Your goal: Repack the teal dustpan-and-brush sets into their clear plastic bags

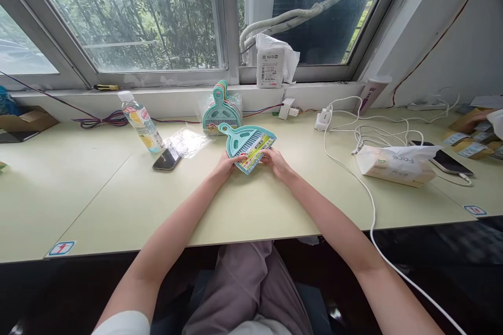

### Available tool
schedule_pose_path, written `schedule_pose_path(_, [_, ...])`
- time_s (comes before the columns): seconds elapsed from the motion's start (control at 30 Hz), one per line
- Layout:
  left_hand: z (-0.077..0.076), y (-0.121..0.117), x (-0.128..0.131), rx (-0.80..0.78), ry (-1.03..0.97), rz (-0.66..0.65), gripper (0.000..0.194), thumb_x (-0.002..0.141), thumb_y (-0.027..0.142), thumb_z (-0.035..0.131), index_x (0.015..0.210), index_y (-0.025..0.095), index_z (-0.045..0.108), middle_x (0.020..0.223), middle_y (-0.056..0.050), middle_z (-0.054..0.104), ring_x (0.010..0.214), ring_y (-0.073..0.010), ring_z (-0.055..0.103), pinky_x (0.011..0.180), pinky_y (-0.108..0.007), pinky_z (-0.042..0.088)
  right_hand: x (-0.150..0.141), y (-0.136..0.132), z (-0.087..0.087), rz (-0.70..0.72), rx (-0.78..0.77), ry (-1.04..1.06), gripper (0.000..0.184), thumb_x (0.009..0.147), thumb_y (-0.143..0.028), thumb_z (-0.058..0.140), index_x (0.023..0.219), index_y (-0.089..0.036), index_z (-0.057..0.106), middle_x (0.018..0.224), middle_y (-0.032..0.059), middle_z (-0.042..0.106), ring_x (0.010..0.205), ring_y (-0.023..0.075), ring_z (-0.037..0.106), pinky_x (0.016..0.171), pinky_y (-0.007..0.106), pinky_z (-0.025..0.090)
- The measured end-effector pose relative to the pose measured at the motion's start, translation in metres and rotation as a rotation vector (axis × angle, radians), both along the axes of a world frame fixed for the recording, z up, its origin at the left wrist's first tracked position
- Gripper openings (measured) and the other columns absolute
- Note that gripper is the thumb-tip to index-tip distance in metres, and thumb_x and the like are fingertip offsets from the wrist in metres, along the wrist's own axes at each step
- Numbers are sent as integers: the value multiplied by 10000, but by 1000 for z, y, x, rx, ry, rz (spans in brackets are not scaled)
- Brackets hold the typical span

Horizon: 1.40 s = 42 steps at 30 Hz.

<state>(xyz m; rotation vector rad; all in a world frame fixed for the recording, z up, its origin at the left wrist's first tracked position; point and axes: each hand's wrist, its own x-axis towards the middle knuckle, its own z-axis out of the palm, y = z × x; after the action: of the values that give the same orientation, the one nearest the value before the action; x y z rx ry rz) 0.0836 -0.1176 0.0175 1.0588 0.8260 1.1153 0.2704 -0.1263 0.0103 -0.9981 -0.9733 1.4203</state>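
A small teal dustpan (pixel 240 141) with a brush set in it and a yellow-green label card is held just above the table, its handle pointing up and left. My left hand (pixel 228 164) grips its lower left edge, with fingers over the card. On the right side, my right hand (pixel 276 161) pinches the edge near the card's end. Behind it a stack of similar dustpans (pixel 221 109) in clear plastic leans upright against the wall under the window. A clear plastic bag (pixel 188 141) lies flat to the left.
Left of my hands are a drink bottle (pixel 141 121) and a black phone (pixel 167 159). White cables (pixel 377 133), a charger (pixel 323 119) and a tissue pack (pixel 395 164) lie to the right. Part of another person's hand (pixel 473 118) shows at the far right by some small packages (pixel 473 148).
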Motion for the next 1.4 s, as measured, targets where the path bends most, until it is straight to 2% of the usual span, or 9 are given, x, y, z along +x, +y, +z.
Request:
schedule_pose_path(0.23, [-3, -1, 2, 52, -7, 9, 659, 575, 199, 839, 1156, 191, 527, 1059, -83, 694, 942, -258, 685, 864, -443, 567, -4, -5, 4, 25, 39, 8, 284, 740, -182, 692, 985, -219, 553, 1006, 27, 717, 933, 176, 687, 939, 360, 529])
schedule_pose_path(0.37, [-2, -3, 3, 87, 5, -26, 689, 589, 220, 835, 1199, 195, 516, 1095, -96, 682, 946, -267, 683, 839, -444, 575, -3, -4, 3, -13, 6, -22, 270, 748, -171, 677, 980, -215, 545, 984, 33, 716, 908, 194, 695, 906, 400, 550])
schedule_pose_path(0.5, [-2, -4, 3, 102, 6, -53, 741, 582, 219, 839, 1240, 193, 499, 1105, -105, 676, 958, -275, 680, 833, -455, 573, -3, -2, 0, -38, 12, -22, 256, 757, -163, 664, 982, -208, 550, 993, 32, 715, 866, 187, 702, 871, 390, 570])
schedule_pose_path(0.7, [-2, -4, 4, 101, 3, -29, 637, 579, 205, 840, 1146, 174, 552, 1108, -106, 678, 986, -269, 672, 880, -452, 557, -3, -2, -1, -48, 8, -19, 232, 754, -166, 674, 957, -203, 569, 981, 37, 720, 881, 191, 701, 869, 377, 570])
schedule_pose_path(0.9, [-4, -4, 5, 92, 9, -23, 609, 564, 210, 848, 1104, 183, 568, 1072, -89, 688, 983, -270, 671, 852, -448, 568, -3, -5, 0, -50, 12, -18, 211, 757, -149, 669, 938, -209, 578, 1026, 33, 714, 892, 189, 697, 879, 381, 569])
schedule_pose_path(1.03, [-3, -4, 6, 76, -6, 2, 678, 558, 188, 849, 1159, 184, 535, 1042, -88, 699, 950, -270, 681, 863, -467, 561, -1, -4, 0, -36, -1, -10, 216, 758, -150, 672, 943, -208, 577, 1020, 28, 722, 900, 184, 701, 880, 364, 570])
schedule_pose_path(1.23, [-3, -2, 4, 83, 6, 6, 784, 570, 220, 849, 1261, 192, 480, 1013, -87, 705, 943, -274, 686, 836, -456, 573, 2, -3, -1, 49, 25, 21, 264, 778, -267, 709, 1002, -218, 579, 1080, 27, 715, 888, 173, 711, 889, 333, 564])
schedule_pose_path(1.4, [-6, -1, 5, 84, 16, 7, 795, 566, 228, 854, 1263, 221, 472, 1062, -75, 688, 925, -264, 686, 806, -447, 586, 0, -4, 1, -22, -10, 12, 257, 744, -190, 730, 953, -208, 583, 1026, 30, 725, 861, 176, 711, 872, 344, 573])
